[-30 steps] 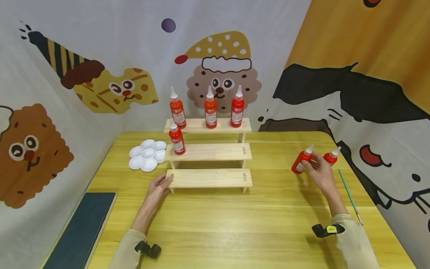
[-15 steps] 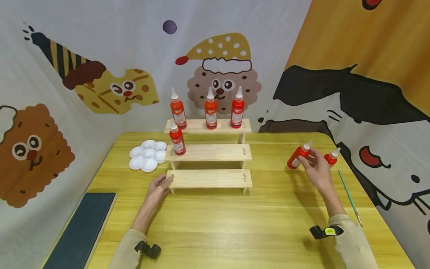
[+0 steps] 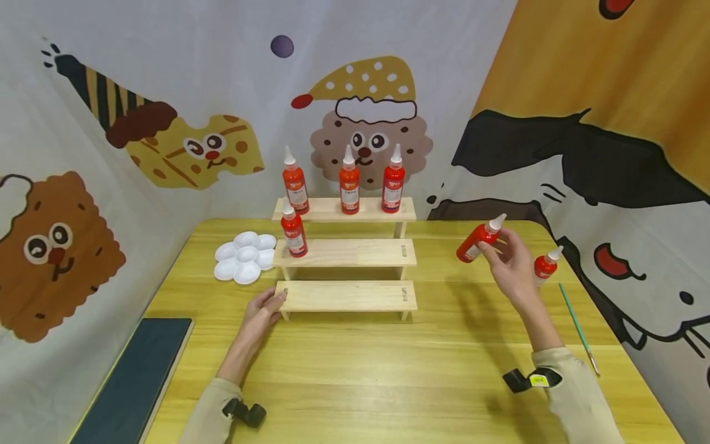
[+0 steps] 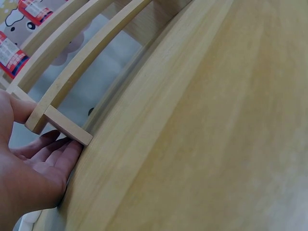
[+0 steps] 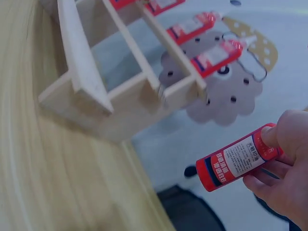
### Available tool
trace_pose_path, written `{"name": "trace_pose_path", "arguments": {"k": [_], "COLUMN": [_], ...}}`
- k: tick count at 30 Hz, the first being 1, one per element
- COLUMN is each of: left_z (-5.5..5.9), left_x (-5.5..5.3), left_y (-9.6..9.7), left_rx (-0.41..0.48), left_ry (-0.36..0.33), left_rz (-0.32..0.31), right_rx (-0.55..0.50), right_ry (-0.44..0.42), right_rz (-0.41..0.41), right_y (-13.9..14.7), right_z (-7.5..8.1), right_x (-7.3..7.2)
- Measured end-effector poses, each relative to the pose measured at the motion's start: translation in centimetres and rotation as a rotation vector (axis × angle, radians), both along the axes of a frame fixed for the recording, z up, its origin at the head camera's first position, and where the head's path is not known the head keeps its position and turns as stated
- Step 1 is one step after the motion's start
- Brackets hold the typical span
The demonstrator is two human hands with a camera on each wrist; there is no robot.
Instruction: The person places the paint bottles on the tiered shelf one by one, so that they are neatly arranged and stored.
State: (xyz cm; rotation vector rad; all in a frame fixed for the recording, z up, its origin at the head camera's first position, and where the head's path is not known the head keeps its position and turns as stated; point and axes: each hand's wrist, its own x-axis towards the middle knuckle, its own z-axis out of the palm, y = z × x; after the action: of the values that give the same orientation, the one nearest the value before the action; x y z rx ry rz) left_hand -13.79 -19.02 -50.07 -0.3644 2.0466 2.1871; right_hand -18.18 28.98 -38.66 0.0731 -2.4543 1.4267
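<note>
My right hand [image 3: 513, 265] holds a red squeeze bottle [image 3: 476, 242] with a white pointed nozzle, tilted above the table. In the right wrist view, thumb and fingers pinch this bottle [image 5: 236, 159] near its top, its printed label showing. My left hand [image 3: 263, 309] grips the left end of the lowest step of a three-step wooden rack [image 3: 346, 296]. The left wrist view shows the thumb over the step and the fingers beside its leg [image 4: 67, 126]. Three similar bottles [image 3: 349, 190] stand on the top step; another bottle [image 3: 294, 233] stands at the middle step's left end.
One more red bottle [image 3: 545, 268] stands on the table behind my right hand. A thin green paintbrush [image 3: 577, 324] lies at the right. Left of the rack is a white flower-shaped palette [image 3: 245, 258], and a dark flat board [image 3: 133, 376] lies at the left edge.
My right hand has lifted the bottle and carried it left and away from me, tilting it further. The left hand stays on the rack.
</note>
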Motion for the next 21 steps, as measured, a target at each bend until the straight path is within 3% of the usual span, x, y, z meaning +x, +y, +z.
{"name": "trace_pose_path", "arguments": {"k": [12, 21], "left_z": [-0.2, 0.0], "left_x": [0.1, 0.2], "left_y": [0.0, 0.0], "left_rx": [0.02, 0.003], "left_ry": [0.016, 0.004], "left_rz": [0.007, -0.007], "right_rx": [-0.052, -0.138], "right_ry": [0.147, 0.182], "right_rz": [0.092, 0.208], "right_y": [-3.9, -6.9], "right_z": [2.9, 4.1], "right_x": [0.4, 0.3]}}
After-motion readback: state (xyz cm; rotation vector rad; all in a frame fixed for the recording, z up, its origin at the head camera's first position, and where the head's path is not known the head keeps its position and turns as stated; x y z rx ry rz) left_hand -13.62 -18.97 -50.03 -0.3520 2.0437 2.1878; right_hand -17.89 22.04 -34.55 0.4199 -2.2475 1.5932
